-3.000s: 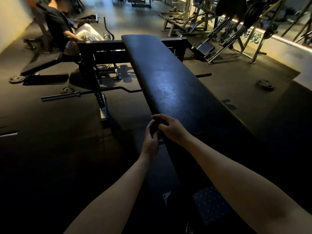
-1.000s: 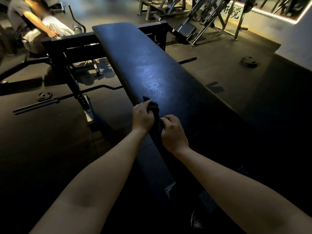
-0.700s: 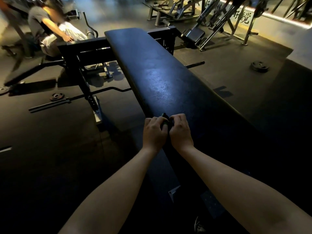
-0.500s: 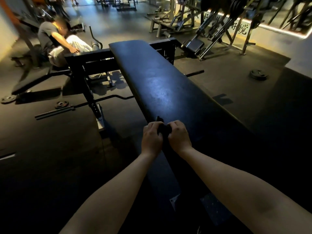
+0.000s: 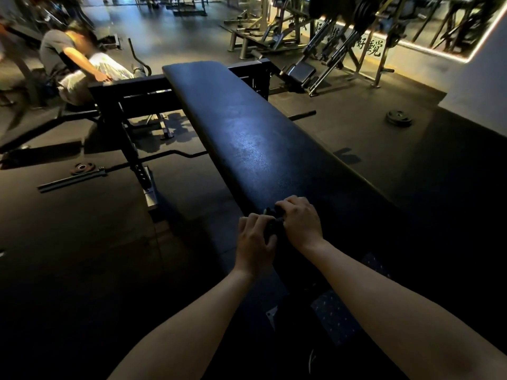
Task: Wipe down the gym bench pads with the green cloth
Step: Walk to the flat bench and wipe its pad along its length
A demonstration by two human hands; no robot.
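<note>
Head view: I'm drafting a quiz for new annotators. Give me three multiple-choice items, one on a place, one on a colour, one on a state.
1. Where on the bench pad is the cloth?
A) at its far end
B) at its left edge, between the hands
C) in its middle, alone

2. What colour is the pad?
A) red
B) black
C) white

3. What are the left hand and the right hand doing?
A) both grip the cloth
B) both lie flat and open
C) only the right touches it

Answers:
1 B: the dark bunch sits at the edge between the knuckles.
2 B: the upholstery reads black with a pale sheen.
3 A: the fingers of both hands curl round it.
</note>
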